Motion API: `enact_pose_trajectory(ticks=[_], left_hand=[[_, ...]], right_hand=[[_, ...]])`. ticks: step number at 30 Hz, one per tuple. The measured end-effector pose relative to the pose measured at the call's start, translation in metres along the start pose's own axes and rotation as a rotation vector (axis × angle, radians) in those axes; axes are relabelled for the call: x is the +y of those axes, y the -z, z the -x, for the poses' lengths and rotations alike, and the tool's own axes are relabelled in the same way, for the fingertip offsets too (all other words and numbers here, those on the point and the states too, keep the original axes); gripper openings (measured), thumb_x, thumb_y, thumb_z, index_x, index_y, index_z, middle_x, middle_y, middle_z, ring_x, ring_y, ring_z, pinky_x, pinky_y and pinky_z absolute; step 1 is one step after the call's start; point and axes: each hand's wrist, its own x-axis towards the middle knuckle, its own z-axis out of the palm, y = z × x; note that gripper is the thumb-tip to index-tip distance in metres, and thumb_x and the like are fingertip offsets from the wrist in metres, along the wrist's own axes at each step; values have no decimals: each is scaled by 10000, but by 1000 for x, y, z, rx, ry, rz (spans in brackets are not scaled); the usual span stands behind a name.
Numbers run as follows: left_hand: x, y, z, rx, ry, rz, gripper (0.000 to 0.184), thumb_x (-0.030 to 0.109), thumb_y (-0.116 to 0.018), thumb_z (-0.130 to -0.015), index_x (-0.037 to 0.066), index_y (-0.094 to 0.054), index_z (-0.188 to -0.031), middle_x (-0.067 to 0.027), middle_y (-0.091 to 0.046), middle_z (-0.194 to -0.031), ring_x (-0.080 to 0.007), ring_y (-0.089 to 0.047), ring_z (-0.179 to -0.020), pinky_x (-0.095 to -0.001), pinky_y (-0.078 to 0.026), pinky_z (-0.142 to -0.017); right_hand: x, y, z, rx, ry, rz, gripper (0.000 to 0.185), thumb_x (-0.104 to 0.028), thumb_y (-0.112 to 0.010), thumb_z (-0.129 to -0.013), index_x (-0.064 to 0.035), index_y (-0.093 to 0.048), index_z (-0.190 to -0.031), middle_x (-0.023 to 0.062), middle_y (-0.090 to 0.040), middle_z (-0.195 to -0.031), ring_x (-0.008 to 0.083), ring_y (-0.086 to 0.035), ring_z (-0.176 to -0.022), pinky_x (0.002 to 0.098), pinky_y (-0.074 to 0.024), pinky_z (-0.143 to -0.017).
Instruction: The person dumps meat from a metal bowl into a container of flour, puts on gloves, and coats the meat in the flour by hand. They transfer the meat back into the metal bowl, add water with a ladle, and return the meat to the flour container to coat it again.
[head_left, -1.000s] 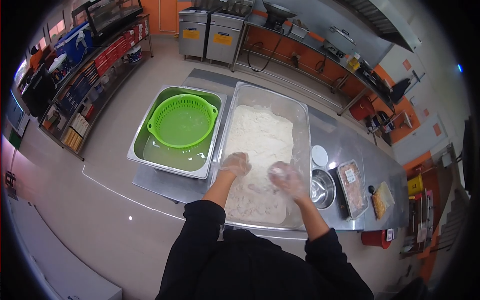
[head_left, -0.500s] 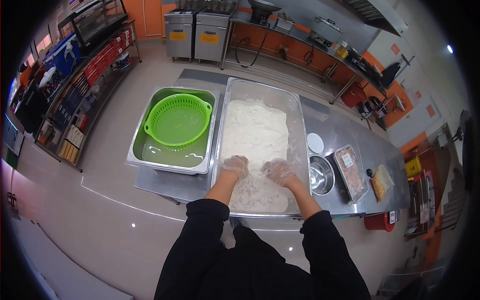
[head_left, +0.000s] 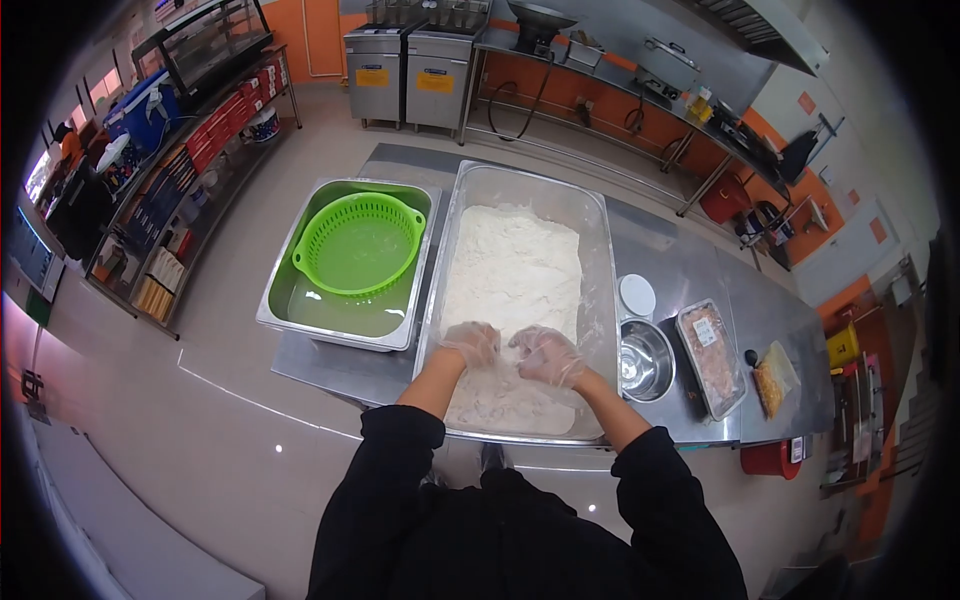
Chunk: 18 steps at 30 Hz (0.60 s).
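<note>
A deep steel pan [head_left: 608, 250] holds a thick bed of white flour [head_left: 515, 260]. Both my hands wear clear plastic gloves and are at the flour near the pan's front half. The fingers of my left hand [head_left: 474, 344] are curled in, slightly blurred. Close beside it, my right hand [head_left: 548, 357] is also closed, its fingertips turned toward the left one. Whatever lies inside either hand is hidden. Nearer to me, the flour's surface is lumpy and less white; I cannot tell what the lumps are.
Left of the pan, a green colander [head_left: 358, 245] sits in a steel tub [head_left: 268, 300] of cloudy liquid. To the right are a white lid [head_left: 637, 295], a steel bowl [head_left: 645, 360], a tray of raw meat [head_left: 712, 358] and a bag with yellowish contents [head_left: 772, 382]. Fryers [head_left: 435, 85] stand behind.
My hands have come closer together, and the right one has gone from loosely spread to curled. The whole view has shifted slightly.
</note>
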Motion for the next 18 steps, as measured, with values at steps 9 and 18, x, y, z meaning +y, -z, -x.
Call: enact_pose_trajectory(ticks=[9,18], left_hand=[[38,-41,-3,-33,-151,-146,358,275,-630,-698,66,-626,-988,-161,-620,-988,-284,-617,-904,-389,-502,-752],[9,14,22,61,36,369,581,349,-618,-700,22,-518,-1170,-198,-546,-1155,-310,-507,-1093,-332,-389,-952]], right_hand=[[51,-21,3,-366,-33,84,355,-321,-670,-684,-4,-623,-837,192,-621,-827,341,-597,-779,398,-457,-747],[56,-88,15,-538,269,226,356,-305,-671,-684,17,-603,-818,195,-614,-752,329,-603,-733,414,-468,-700]])
